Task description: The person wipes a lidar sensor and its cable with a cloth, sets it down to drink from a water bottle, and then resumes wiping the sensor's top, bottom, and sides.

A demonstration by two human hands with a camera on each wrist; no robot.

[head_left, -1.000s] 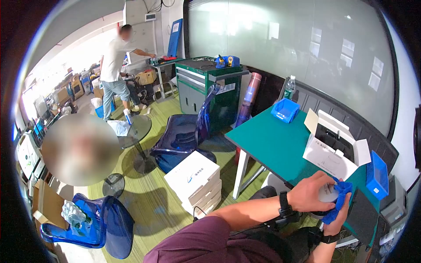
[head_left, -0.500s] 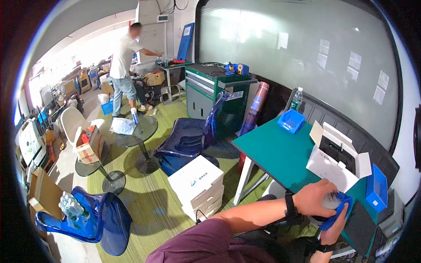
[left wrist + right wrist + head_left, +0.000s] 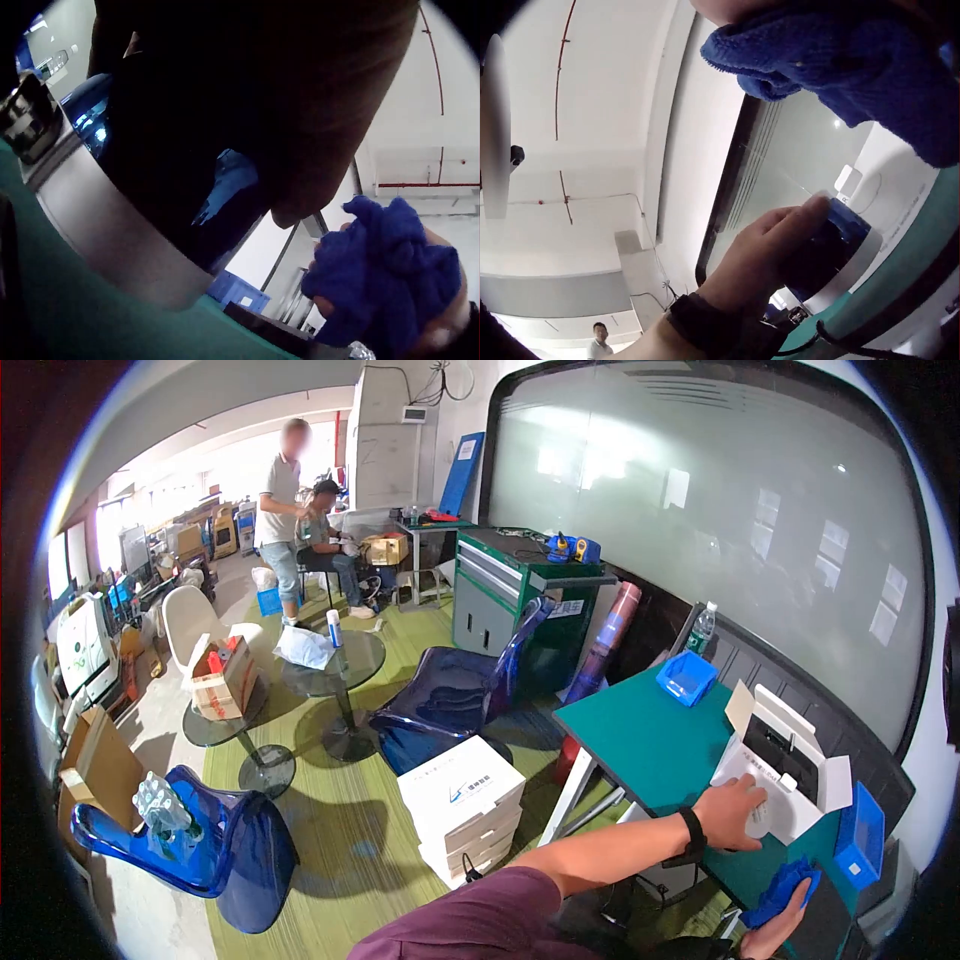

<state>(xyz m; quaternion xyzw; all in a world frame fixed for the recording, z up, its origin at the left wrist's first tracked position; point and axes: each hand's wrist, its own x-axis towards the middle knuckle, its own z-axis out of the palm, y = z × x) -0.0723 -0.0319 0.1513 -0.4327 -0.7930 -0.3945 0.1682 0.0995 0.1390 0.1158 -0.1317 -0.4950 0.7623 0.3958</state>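
Note:
My left hand (image 3: 728, 815) curls round a round object (image 3: 759, 822) over the green table (image 3: 650, 735), close against the front of an open white box (image 3: 790, 815). In the left wrist view the object shows a silver band (image 3: 120, 244) and a glossy dark blue face; the right wrist view shows the left hand (image 3: 757, 251) gripping it from above. Apart from it, near the table's lower edge, my right hand (image 3: 779, 932) holds a crumpled blue cloth (image 3: 780, 892). That cloth (image 3: 386, 274) covers much of the right hand's fingers in the left wrist view.
A blue tray (image 3: 861, 840) lies right of the box. At the table's back are a blue bin (image 3: 687, 678) and a bottle (image 3: 703, 628). Stacked white boxes (image 3: 462, 785) and a blue chair (image 3: 440, 690) stand left of the table. Two people are in the background.
My left hand has parted from the cloth and moved up-left to the white box with the round object. The right hand is lower, keeping the cloth. The head view has turned left.

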